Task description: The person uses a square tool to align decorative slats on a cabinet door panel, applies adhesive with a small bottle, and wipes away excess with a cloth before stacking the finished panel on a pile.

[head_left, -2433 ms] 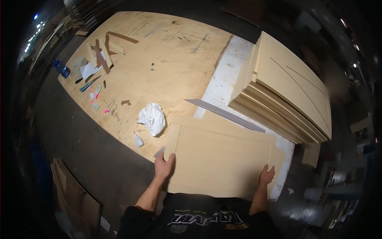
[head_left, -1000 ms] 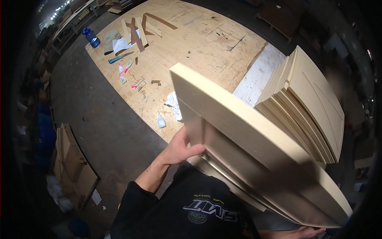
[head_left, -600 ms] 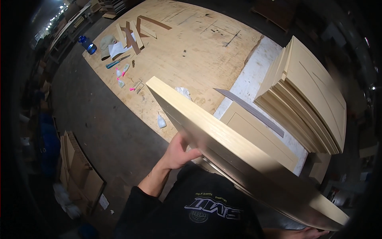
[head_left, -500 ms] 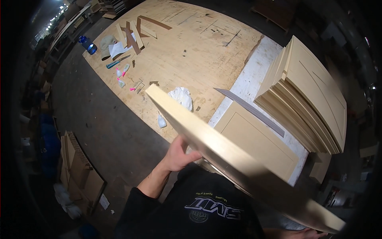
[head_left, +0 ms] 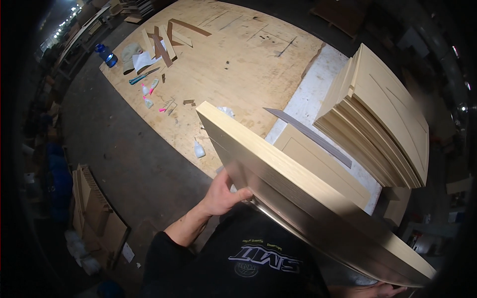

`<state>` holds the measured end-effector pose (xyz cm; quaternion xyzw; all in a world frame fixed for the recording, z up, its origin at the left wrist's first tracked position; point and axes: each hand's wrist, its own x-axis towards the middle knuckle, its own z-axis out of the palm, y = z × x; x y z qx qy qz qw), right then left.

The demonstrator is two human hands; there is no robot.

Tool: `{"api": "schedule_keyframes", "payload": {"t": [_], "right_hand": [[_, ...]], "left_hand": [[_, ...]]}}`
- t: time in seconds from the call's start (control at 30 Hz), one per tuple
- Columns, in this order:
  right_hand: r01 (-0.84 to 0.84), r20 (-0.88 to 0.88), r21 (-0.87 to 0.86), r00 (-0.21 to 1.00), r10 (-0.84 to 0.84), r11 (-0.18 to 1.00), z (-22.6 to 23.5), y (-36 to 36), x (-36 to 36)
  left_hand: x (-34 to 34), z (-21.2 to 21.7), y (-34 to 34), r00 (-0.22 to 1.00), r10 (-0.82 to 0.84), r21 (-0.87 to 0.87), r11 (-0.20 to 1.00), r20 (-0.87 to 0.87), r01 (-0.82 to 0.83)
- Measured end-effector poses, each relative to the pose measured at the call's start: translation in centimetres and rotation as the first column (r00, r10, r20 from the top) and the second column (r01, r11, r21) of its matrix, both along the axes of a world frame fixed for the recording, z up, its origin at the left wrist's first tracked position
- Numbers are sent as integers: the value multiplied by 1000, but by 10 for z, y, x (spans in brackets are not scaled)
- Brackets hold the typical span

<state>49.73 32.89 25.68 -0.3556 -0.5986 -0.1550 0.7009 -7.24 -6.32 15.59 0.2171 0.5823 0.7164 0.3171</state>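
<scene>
A long, pale panelled door (head_left: 308, 198) stands tilted on edge in front of me, crossing from the bench edge to the lower right. My left hand (head_left: 226, 194) grips its near-left part, thumb on the side facing me and fingers hidden behind. At the far right end, my right hand (head_left: 380, 289) holds the lower edge, only partly in view. Behind the held door, another flat panelled door (head_left: 323, 166) lies on the white strip of the bench. A grey strip (head_left: 313, 139) rests along that door's far side.
A tall stack of similar doors (head_left: 372, 114) stands on the right of the wooden bench (head_left: 238, 64). Glue bottles (head_left: 198, 149), a blue-handled knife (head_left: 144, 76), wood strips (head_left: 169, 42), a cap (head_left: 129, 54) and a blue water bottle (head_left: 106, 54) lie toward the left. Boards (head_left: 97, 213) lean at lower left.
The held door has turned, so its edge looks narrower and more of its near face shows. Its upper-left corner has shifted right, covering much of the crumpled white wrap. Both hands keep their hold.
</scene>
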Motion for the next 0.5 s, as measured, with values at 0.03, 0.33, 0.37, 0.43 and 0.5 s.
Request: {"api": "schedule_keyframes", "payload": {"t": [0.03,0.33,0.37,0.43,0.5], "right_hand": [[3,0,4,1000,-3,1000,-2,-1,3],[-516,-500,-325,805,319,792,4,5,-39],[-505,-498,-361,815,295,784,-3,9,-38],[-500,-501,-414,823,269,760,-14,14,-38],[-503,-504,-440,824,259,744,-25,16,-39]], "left_hand": [[-1,-2,1,1000,-3,4,1000,0,3],[-11,8,20,1000,-27,-93,995,-9,26],[-15,7,23,1000,-29,-86,996,-12,27],[-23,1,27,994,-112,-105,988,-17,110],[-31,3,26,987,-145,-119,983,-65,137]]}}
